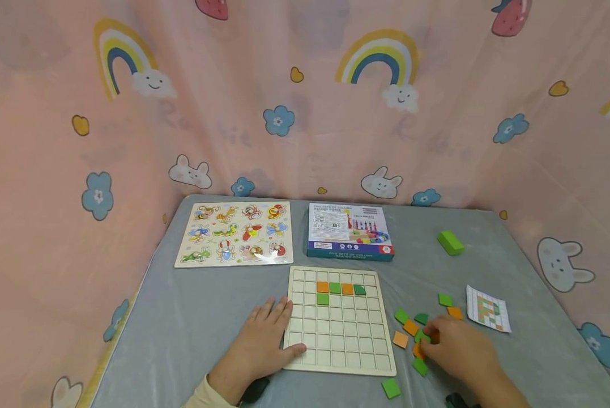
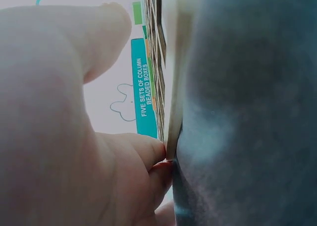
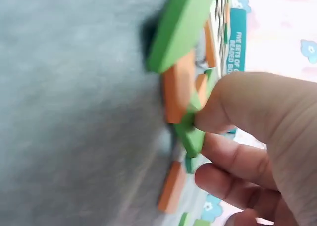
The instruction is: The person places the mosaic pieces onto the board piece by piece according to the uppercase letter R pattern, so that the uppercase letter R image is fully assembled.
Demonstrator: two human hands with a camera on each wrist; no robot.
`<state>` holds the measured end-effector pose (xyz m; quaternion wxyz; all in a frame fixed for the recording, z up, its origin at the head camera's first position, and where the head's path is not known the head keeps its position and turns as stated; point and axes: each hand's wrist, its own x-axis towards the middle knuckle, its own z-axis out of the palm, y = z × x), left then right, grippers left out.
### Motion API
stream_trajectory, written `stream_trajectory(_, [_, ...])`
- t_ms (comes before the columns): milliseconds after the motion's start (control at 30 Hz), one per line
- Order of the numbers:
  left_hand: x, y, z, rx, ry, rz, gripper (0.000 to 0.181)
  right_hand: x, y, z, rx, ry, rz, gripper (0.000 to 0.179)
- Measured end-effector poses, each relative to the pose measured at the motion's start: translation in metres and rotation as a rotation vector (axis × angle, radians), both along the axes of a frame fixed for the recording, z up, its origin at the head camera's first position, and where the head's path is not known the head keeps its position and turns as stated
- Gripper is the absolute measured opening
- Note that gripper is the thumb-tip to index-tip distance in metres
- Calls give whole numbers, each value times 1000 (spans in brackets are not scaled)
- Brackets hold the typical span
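Observation:
My left hand (image 1: 261, 343) rests flat at the left edge of a pale wooden grid board (image 1: 337, 343), fingers straight and thumb over its lower left corner. Orange and green square tiles and one dark green rounded tile (image 1: 359, 290) sit in its upper cells. To the board's right, my right hand (image 1: 460, 347) reaches into a loose pile of tiles. Between its thumb and index finger is a green tile (image 3: 190, 137), pinched beside an orange tile (image 3: 179, 84). In the head view the fingers partly hide these tiles.
A pattern card (image 1: 488, 309) lies right of the pile, with a green block (image 1: 450, 242) farther back. Behind the board are a bead box (image 1: 350, 232) and an insect picture board (image 1: 235, 233). One green tile (image 1: 391, 388) lies near the board's lower right corner.

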<state>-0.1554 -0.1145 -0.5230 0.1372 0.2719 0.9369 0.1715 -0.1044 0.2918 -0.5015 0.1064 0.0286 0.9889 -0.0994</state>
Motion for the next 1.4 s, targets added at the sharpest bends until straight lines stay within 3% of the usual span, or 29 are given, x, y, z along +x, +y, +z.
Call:
stream_trajectory(333, [-2,-1,-8,-4,24,7,96,-7,-8,2,48,-90,27,31])
stream_trajectory(500, [-4,-1,-6,4,21,11,96,-11,-13,8,89,-113,46,33])
stream_trajectory(633, [-4,-1,-3,-16,18,15,96,-17,-23,15,79,-67,68,30])
stream_trajectory(833, [-6,-3,-9,-19,23,20,96,-34,-55,17,25,120,189,26])
stream_trajectory(1100, [-3,-1,-1,-10,13,-1,94,-63,-89,7,51,153,292,20])
stream_trajectory(1233, [-2,0,-1,-21,24,3,95,-70,-94,1,68,227,370,6])
stream_trajectory(1400, [-2,-1,-6,-30,28,8,96,-74,-94,-2,52,273,414,8])
